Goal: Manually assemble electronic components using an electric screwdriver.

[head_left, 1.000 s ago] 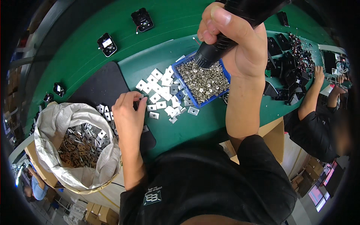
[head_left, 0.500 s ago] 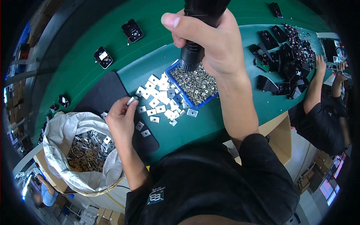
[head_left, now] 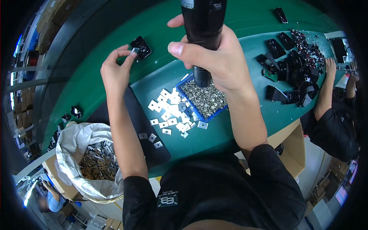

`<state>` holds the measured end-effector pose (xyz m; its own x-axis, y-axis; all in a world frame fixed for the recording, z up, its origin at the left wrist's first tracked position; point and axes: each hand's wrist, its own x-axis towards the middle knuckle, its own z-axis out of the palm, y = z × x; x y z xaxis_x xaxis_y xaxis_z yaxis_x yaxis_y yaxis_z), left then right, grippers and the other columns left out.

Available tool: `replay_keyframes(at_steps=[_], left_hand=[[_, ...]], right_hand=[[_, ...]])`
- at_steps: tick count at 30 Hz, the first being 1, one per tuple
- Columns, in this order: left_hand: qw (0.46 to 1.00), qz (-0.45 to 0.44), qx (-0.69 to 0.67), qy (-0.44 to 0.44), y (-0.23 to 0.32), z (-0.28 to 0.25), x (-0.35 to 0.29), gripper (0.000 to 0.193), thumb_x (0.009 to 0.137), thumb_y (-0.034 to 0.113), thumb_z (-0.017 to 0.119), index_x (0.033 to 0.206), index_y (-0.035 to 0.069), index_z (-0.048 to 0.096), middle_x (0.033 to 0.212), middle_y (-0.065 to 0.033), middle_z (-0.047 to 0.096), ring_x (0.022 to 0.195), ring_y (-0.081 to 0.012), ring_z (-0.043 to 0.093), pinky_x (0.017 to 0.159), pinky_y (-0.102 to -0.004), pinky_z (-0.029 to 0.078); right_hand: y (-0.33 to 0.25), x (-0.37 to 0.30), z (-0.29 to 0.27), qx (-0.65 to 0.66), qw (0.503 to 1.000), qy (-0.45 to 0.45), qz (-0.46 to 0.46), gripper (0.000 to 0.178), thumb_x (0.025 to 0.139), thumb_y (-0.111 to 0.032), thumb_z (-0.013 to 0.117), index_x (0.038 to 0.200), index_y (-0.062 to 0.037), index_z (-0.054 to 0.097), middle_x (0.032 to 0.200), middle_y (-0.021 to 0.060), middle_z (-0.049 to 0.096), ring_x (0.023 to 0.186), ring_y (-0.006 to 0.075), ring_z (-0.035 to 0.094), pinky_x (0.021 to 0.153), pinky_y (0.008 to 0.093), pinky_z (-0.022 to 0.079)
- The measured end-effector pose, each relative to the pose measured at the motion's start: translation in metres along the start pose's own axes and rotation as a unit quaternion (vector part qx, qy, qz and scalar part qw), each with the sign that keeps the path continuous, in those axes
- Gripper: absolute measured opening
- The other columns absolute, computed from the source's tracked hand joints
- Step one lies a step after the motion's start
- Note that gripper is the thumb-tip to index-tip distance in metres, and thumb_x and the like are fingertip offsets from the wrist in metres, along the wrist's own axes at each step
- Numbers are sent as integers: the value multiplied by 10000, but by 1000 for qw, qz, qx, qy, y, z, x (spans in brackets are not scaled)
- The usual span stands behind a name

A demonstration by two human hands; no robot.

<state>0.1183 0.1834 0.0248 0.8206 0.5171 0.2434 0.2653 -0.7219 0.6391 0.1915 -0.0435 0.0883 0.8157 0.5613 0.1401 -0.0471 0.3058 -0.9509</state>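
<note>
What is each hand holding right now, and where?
Left hand pinches a small metal plate by its edges; right hand grips the black electric screwdriver around its body.

Head-worn fisheye, steeply downward, seemingly close.

Matt black plastic barrel on the handheld power screwdriver [head_left: 203, 23]. Dull silver metal: loose screws in the blue plastic tray [head_left: 205, 99], small square plates [head_left: 170, 111]. Smooth matt green counter [head_left: 245, 126]. Crinkled white woven plastic sack [head_left: 82, 140].
</note>
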Motion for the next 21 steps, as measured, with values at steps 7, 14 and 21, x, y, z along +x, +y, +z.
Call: replay_keyframes(at_steps=[7,14,21], left_hand=[[994,9,100,-36,-22,19,27,116,740,173,727,829,100,714,1163,-66,635,1047,-241,609,899,-353,445],[998,-45,-26,-39,-18,30,30,251,757,159,713,969,30,675,811,-79,682,669,-123,621,608,-253,480],[991,-25,22,-128,-22,11,22,290,727,148,719,981,21,661,628,-26,564,560,-90,498,531,-244,401]], right_hand=[[-7,3,-6,51,998,-16,28,415,703,-131,724,1066,15,584,645,22,576,553,78,528,537,220,394],[-6,3,-9,33,999,-6,21,422,700,-134,726,1068,14,582,635,28,572,551,80,531,542,219,394],[-6,3,-6,40,999,-11,15,433,700,-121,712,1082,25,567,637,35,574,553,95,534,547,227,403]])
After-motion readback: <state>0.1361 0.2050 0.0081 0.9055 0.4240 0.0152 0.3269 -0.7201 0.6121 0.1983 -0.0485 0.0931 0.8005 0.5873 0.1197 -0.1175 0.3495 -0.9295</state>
